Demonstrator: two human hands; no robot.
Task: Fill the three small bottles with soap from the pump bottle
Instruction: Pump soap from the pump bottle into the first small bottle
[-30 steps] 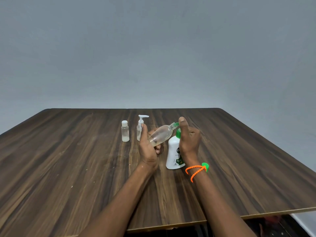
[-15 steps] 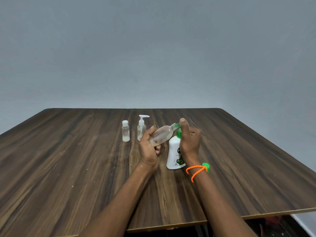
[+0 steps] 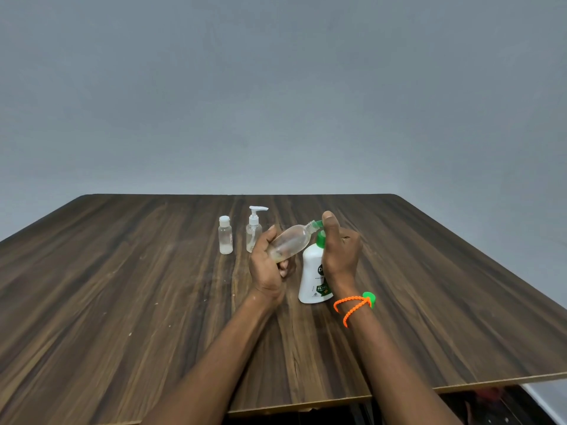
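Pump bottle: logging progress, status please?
Left hand grips tilted clear bottle, neck at green pump. Right hand on pump bottle, thumb on pump. Nothing in the way.

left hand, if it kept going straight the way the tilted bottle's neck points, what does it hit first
Most likely the green pump head of the soap bottle: the clear bottle in the left hand already has its mouth at the spout, under the right hand.

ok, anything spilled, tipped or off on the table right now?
No spill shows. The clear bottle is tilted on purpose: the left hand holds its neck at the green nozzle of the white pump bottle, where the right hand rests. The capped bottle and small pump bottle stand upright.
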